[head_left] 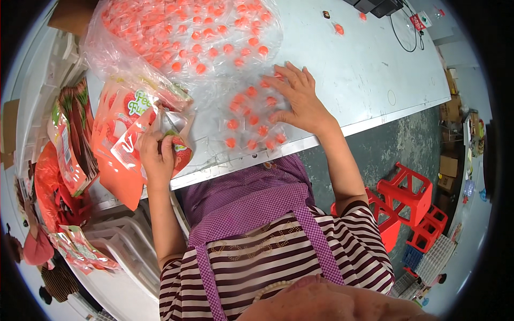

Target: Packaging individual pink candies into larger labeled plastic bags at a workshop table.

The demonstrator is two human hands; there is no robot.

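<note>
My left hand (pixel 158 155) is closed on the edge of a red candy pouch (pixel 183 154) with strawberry print, its silvery mouth gaping toward the table. Beneath it fans a stack of similar red pouches (pixel 112 147). My right hand (pixel 301 101) is spread, palm down, at the right side of a small group of clear-wrapped red candies (pixel 247 111), its fingertips touching some of them. Behind both hands, a large clear plastic bag (pixel 184 40) lies with a big heap of the same candies. Whether my left hand's fingers reach inside the pouch is hard to see.
More pouches (pixel 72 136) stand in a bundle at the left, by a red plastic bag (pixel 49 174). Pale plastic crates (pixel 126 235) sit below the table edge. Red stools (pixel 409 192) stand on the floor at right. A black device (pixel 377 6) with a cable is at the far edge.
</note>
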